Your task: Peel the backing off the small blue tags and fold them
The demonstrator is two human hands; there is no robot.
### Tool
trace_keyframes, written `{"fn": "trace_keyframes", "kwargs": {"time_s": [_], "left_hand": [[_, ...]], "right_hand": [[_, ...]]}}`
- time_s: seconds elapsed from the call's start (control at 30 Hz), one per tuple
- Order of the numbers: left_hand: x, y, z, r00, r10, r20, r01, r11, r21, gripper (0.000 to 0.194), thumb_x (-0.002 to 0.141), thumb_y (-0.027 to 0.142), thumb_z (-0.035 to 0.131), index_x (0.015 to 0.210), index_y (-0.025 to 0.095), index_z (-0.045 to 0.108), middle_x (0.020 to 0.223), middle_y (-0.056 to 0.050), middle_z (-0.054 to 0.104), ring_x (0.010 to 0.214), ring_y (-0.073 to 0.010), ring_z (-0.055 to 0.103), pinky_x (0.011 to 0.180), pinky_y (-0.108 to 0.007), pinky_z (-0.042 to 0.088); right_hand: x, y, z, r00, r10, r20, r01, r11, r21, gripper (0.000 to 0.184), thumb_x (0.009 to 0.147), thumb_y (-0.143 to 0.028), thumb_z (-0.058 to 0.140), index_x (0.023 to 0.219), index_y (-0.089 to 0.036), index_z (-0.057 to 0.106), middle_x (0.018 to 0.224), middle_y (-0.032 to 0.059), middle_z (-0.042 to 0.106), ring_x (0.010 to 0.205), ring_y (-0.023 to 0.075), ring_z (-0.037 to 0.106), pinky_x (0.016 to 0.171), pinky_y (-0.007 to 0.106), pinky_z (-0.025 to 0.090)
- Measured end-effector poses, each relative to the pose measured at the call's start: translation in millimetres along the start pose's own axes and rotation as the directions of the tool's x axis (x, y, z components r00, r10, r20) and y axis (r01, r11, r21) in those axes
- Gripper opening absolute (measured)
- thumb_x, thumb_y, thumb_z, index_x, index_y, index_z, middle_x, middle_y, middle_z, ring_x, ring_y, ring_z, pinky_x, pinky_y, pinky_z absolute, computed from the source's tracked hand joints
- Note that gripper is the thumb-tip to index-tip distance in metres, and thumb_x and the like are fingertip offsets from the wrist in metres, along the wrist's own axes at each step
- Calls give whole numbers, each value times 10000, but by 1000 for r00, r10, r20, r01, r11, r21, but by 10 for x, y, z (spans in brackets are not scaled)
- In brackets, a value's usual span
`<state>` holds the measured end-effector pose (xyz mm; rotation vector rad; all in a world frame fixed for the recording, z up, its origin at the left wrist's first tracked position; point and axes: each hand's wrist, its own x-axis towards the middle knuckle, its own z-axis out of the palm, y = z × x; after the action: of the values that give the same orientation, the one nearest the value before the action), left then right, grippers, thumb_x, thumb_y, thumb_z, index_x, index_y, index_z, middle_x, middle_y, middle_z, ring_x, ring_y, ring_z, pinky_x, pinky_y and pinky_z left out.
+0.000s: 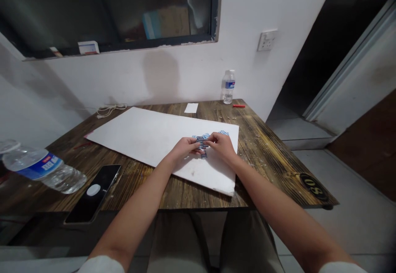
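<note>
Both of my hands are over the right part of a white board (154, 130) that lies on the wooden table. Between the fingertips is a small cluster of dark blue, frame-like pieces (201, 142), too small to name more exactly. My left hand (185, 147) pinches its left side, and my right hand (221, 144) pinches its right side. Just behind the fingers, more loose blue pieces (223, 132) lie on the board. One blue piece (203, 156) shows just below the fingertips; whether it joins the cluster I cannot tell.
A large water bottle (43, 165) lies at the left, by a black phone (93, 194) with a white disc (93, 189) on it. Towards the wall are a white cable (109, 109), a paper slip (191, 108), a small bottle (229, 87) and a red stick-like object (239, 106).
</note>
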<state>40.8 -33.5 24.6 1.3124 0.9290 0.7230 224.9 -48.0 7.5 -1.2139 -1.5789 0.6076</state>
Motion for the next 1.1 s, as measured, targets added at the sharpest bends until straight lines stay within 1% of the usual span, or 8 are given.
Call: {"fn": "trace_keyframes", "kwargs": {"time_s": [0.07, 0.17, 0.3, 0.43, 0.53, 0.67, 0.9, 1.1], "left_hand": [[8, 8, -8, 998, -6, -62, 6, 1000, 9, 191, 766, 250, 722, 865, 89, 695, 784, -115, 718, 642, -137, 671, 608, -238, 524], [11, 37, -24, 989, 3, -151, 0, 1000, 22, 165, 767, 224, 717, 854, 87, 686, 781, -105, 716, 633, -129, 669, 594, -223, 523], [17, 53, -50, 972, 29, -233, -24, 999, 28, 159, 762, 216, 716, 849, 90, 676, 743, -89, 710, 642, -132, 668, 579, -213, 512], [23, 47, -60, 967, 45, -251, -22, 995, 93, 194, 729, 250, 744, 832, 98, 684, 730, -82, 707, 621, -130, 656, 546, -210, 487], [11, 49, -41, 974, 65, -216, -22, 980, 197, 242, 691, 295, 777, 811, 101, 696, 664, -67, 685, 591, -130, 638, 538, -218, 471], [-5, 29, -6, 991, 55, -125, -17, 957, 289, 271, 668, 334, 793, 753, 97, 694, 615, -63, 662, 550, -121, 609, 522, -221, 454], [37, 13, -56, 979, 52, -196, -36, 996, 83, 178, 768, 252, 718, 850, 97, 689, 778, -96, 714, 599, -110, 636, 556, -211, 483], [47, 57, -100, 963, -5, -269, -22, 995, -100, 131, 856, 173, 614, 924, 71, 661, 809, -112, 716, 631, -116, 657, 569, -209, 507]], "right_hand": [[27, 23, -33, 999, 40, 19, -40, 999, 29, 250, 719, -417, 672, 650, -181, 626, 584, -13, 586, 564, 127, 484, 555, 255, 345], [48, 51, -80, 983, 44, 177, -45, 999, 4, 275, 751, -445, 655, 679, -179, 656, 610, -2, 607, 576, 132, 494, 550, 256, 340], [9, 79, -69, 936, -99, 339, 166, 970, -176, 192, 800, -356, 658, 706, -194, 698, 743, 34, 653, 692, 155, 542, 657, 279, 382], [-16, 94, -29, 951, -165, 260, 244, 920, -307, 122, 763, -322, 722, 797, -205, 711, 846, 58, 640, 813, 188, 545, 750, 309, 392], [2, 67, -18, 971, -171, 167, 206, 955, -216, 175, 772, -337, 708, 867, -192, 684, 838, 47, 637, 777, 173, 543, 700, 287, 400], [15, 15, -6, 984, -82, 160, 98, 991, -93, 131, 760, -308, 689, 747, -180, 660, 706, 10, 636, 644, 139, 528, 611, 258, 376], [55, 39, -102, 970, 60, 238, -45, 997, -66, 175, 789, -315, 628, 694, -171, 661, 647, 3, 641, 624, 145, 543, 596, 255, 372], [20, 97, -113, 914, -121, 387, 240, 931, -276, 102, 814, -215, 634, 745, -179, 701, 804, 53, 645, 760, 171, 561, 732, 295, 404]]}}
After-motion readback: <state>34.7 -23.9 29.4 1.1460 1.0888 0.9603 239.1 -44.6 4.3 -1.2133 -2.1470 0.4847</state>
